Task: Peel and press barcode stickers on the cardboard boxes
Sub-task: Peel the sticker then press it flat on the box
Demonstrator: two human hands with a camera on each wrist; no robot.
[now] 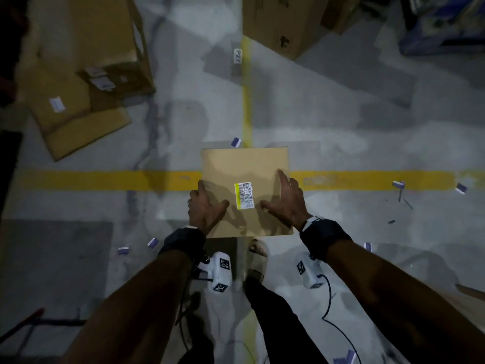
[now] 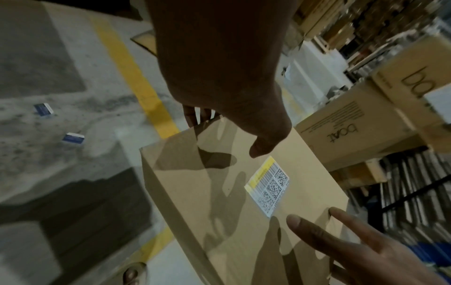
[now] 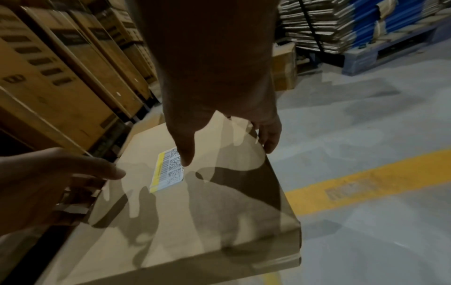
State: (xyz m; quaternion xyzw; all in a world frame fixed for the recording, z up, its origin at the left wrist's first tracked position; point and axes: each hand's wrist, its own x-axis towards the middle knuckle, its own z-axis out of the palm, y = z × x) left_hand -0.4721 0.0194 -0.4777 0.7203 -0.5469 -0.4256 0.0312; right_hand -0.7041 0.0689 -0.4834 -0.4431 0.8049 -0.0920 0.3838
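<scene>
A flat brown cardboard box point(image 1: 244, 164) lies low over the floor in front of me. A white barcode sticker point(image 1: 244, 195) with a yellow stripe is stuck near the middle of its top face. My left hand point(image 1: 211, 198) is at the box's left edge, fingers straight along the edge and thumb spread toward the sticker. My right hand point(image 1: 278, 193) is at the right edge, fingers spread, with the thumb point(image 3: 185, 154) pointing down over the sticker point(image 3: 165, 173). Both hands cast separate shadows on the box point(image 3: 195, 221). Neither hand holds anything. I cannot tell if the fingers touch the box.
Large cardboard boxes stand at the back left point(image 1: 86, 48) and back right point(image 1: 283, 22), and flat cardboard point(image 1: 78, 122) lies on the floor at left. Yellow floor lines point(image 1: 105, 179) cross under the box. Small paper scraps point(image 1: 236, 142) litter the floor. My sandalled foot point(image 1: 257, 258) is just behind the box.
</scene>
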